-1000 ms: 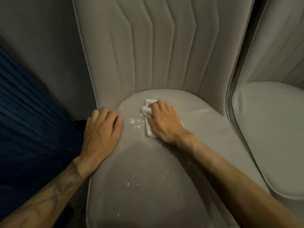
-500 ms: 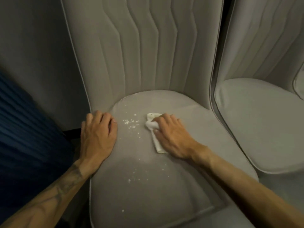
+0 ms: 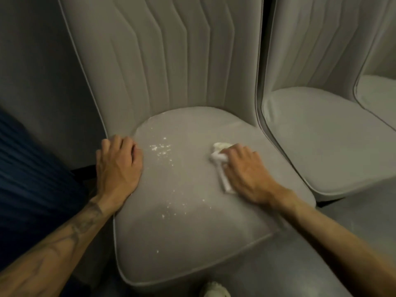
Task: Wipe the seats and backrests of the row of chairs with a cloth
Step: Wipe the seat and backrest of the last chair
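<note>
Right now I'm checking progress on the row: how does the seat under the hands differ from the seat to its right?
The near seat is dotted with white crumbs; the right seat shows none. The near seat has the left hand resting on it and the right hand pressing a white cloth; the right seat is untouched. Both are grey, padded and piped.

The left hand (image 3: 119, 166) lies flat, palm down, fingers together and slightly curled, its tattooed forearm reaching in from the lower left. The right hand (image 3: 246, 171) presses down, palm down, fingers bent forward, its bare forearm stretching from the lower right.
</note>
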`<act>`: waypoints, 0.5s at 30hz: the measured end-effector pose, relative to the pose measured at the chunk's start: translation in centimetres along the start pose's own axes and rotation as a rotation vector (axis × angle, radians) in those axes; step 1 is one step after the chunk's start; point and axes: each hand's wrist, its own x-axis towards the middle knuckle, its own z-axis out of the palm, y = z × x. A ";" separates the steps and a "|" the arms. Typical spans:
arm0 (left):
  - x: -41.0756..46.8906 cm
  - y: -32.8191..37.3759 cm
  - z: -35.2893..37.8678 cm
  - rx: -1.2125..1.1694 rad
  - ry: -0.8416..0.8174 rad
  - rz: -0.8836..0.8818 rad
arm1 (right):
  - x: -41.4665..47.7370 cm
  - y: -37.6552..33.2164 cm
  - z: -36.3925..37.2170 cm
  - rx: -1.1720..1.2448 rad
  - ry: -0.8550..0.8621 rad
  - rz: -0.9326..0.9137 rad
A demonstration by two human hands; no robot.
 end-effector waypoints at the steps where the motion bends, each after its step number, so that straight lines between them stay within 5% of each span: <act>1: 0.0 0.0 0.0 -0.002 -0.001 0.002 | -0.2 2.1 -0.6 -0.043 0.013 0.118; 4: 0.1 0.0 0.0 -0.028 0.003 0.003 | -0.8 1.9 -0.5 -0.049 0.051 0.276; 10: -0.1 0.2 -0.3 -0.061 0.003 0.001 | -1.9 -7.0 1.0 0.079 -0.054 -0.143; 12: -0.1 0.1 -0.3 -0.069 0.007 -0.001 | -2.3 -3.5 -0.1 0.039 -0.040 -0.093; 15: -0.1 0.1 -0.1 -0.065 0.009 -0.004 | -3.9 3.3 -1.7 -0.058 -0.006 0.232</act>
